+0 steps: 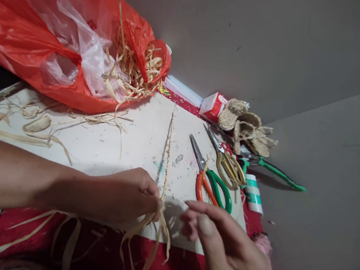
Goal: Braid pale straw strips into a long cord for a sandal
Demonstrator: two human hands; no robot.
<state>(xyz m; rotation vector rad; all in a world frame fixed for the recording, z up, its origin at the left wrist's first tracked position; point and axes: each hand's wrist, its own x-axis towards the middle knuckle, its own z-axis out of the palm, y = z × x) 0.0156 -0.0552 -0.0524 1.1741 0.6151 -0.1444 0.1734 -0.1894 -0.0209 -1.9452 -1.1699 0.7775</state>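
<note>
my left hand [127, 193] comes in from the left side of the frame and sits just below the middle. its thumb and finger pinch the low end of a thin straw braid [168, 159]. the braid goes up from my pinch, nearly straight, to the upper middle of the frame, and its top end is thin. under my fingers, loose strips [159, 234] hang down and bend toward the bottom edge.

my right hand [221, 239] is at the lower right. its thumb and fingers are spread apart, and i see nothing in them. it is near the braid's low end, but there is a gap.

the braid is over a white board [141, 144] with small dark marks on it. a red cover [184, 261] shows below the board.

at the upper left is a big red bag [70, 96], with lots of dry straw [135, 74] poking out of its mouth. more straw bits [37, 124] lie on the board at the left.

right of the middle are scissors with orange and green handles [202, 168], and just beside them, scissors with gold handles [224, 157]. further right i see a green-handled tool [274, 170], a white and green roll [253, 194], some woven things [246, 128] and a red and white box [212, 105].
</note>
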